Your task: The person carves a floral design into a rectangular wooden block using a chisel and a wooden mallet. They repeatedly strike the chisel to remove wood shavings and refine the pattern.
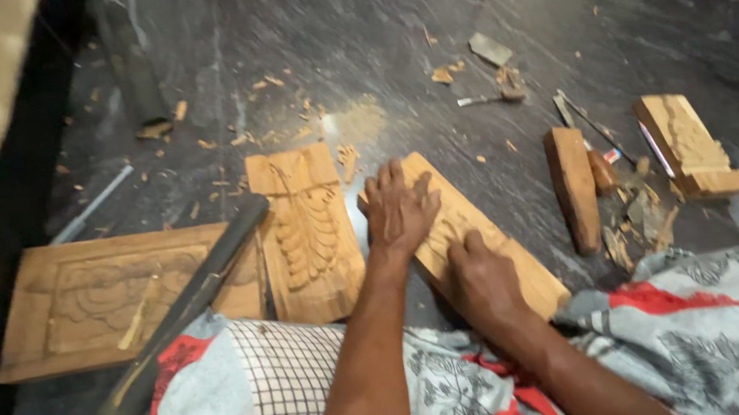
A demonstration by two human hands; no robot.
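Plank [501,252] of pale wood, part carved, lies flat on dark stone floor [421,27] right in front of the person, under both hands. Long axis runs diagonal: far end up by the left fingertips, near end down-right past the right knuckles, almost at the patterned cloth [694,326] over the lap. Carved face up.

Left hand [399,211] rests spread, palm down, fingers released and flat across the far end, pressing rather than gripping. Right hand [484,278] sits lower on the plank, fingers curled in; whether clenched on a small tool or just bunched, cannot tell, nothing shows past the knuckles.

Handling, as a guess: stiff, solid, moderate weight, dry surface w/ decent grip; raised carving prob. the fragile bit, thin edges could chip. Best taken by the plain long edges or the uncarved end, not the relief.

Just left of the left fingers: a second carved panel [308,235], leaf pattern, upright-ish axis. Further left, a big carved board [103,298] w/ a dark bar [191,305] laid across it. Right of the right hand, apart: a wood block [574,188], small tools [584,124], another carved piece [693,143]. Chips [281,124] scattered beyond the fingertips.
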